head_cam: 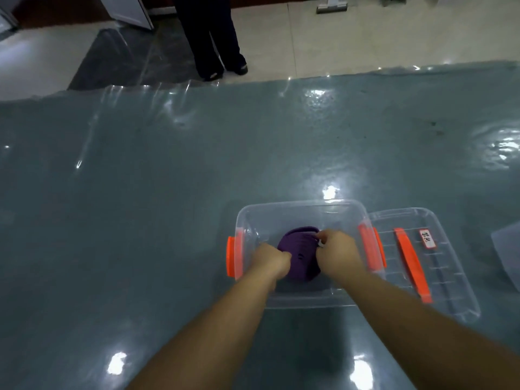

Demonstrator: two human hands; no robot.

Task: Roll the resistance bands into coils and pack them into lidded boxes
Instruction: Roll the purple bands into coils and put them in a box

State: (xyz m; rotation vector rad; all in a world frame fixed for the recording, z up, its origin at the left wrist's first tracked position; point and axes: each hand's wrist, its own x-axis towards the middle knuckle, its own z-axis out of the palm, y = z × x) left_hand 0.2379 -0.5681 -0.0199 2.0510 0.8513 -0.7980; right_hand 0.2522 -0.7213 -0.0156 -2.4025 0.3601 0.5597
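A clear plastic box (298, 209) with orange latches (235, 257) stands open on the blue-grey table. Inside it lies a purple resistance band (299, 253) rolled into a coil. My left hand (271, 261) grips the coil's left side, and my right hand (337, 249) grips its right side and top edge. Both hands are down inside the box. The box's clear lid (439, 277), with an orange handle (412, 263) and a small label, lies flat on the table just right of the box.
A glossy plastic sheet covers the table (140, 206). A pale translucent object (508, 254) shows at the right edge. Beyond the far table edge a person's dark trouser legs (213, 38) stand on the tiled floor.
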